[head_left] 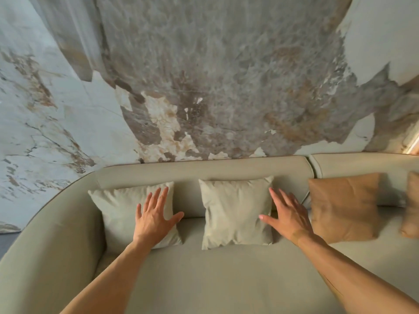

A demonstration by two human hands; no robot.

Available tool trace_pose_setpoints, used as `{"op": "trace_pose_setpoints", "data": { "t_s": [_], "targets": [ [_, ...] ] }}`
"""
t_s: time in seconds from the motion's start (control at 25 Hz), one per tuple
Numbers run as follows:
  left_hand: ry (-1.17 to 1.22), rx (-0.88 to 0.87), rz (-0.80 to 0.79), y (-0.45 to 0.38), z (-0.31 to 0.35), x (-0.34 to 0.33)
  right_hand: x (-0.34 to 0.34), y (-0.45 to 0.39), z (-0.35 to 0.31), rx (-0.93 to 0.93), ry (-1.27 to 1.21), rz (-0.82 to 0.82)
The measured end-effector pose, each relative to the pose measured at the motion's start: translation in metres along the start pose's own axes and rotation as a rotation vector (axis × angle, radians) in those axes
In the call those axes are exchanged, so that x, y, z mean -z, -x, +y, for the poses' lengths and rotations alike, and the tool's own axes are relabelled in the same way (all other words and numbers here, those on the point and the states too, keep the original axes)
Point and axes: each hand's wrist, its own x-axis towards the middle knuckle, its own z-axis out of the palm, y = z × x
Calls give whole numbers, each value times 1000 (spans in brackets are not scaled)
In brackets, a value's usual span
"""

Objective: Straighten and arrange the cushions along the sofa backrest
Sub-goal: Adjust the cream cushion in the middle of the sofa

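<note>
Two pale beige cushions lean upright against the sofa backrest point(204, 169). My left hand point(154, 217) lies flat with spread fingers on the left cushion point(118, 207), over its right half. The middle cushion point(235, 211) stands alone, and my right hand point(288, 216) is open with straight fingers at its right edge, the thumb over the cushion's side. A tan cushion point(342, 205) leans on the backrest further right, and another tan cushion point(411, 207) is cut off at the frame's right edge.
The beige sofa seat point(215, 279) stretches below the cushions, with a curved armrest point(52, 234) on the left. A marble-patterned wall point(204, 75) rises right behind the backrest. A second backrest section point(362, 164) starts at the right.
</note>
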Motion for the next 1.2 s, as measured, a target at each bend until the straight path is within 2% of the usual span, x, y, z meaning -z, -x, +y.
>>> {"op": "trace_pose_setpoints", "data": {
  "t_s": [0.2, 0.52, 0.8, 1.0, 1.2],
  "targets": [
    [-2, 42, 3, 1, 73, -20, 22, -22, 80, 10, 0, -27],
    [-50, 55, -27, -21, 105, -46, 11, -47, 128, 1, -63, -42],
    [-68, 46, -85, -75, 98, -96, -33, -94, 147, -46, -114, -75],
    [-46, 172, -160, -138, 63, -155, -90, -178, 152, -142, -266, -175],
    [93, 287, -231, -215, 32, -221, -167, -258, 148, -126, -106, -183]
  ]
}}
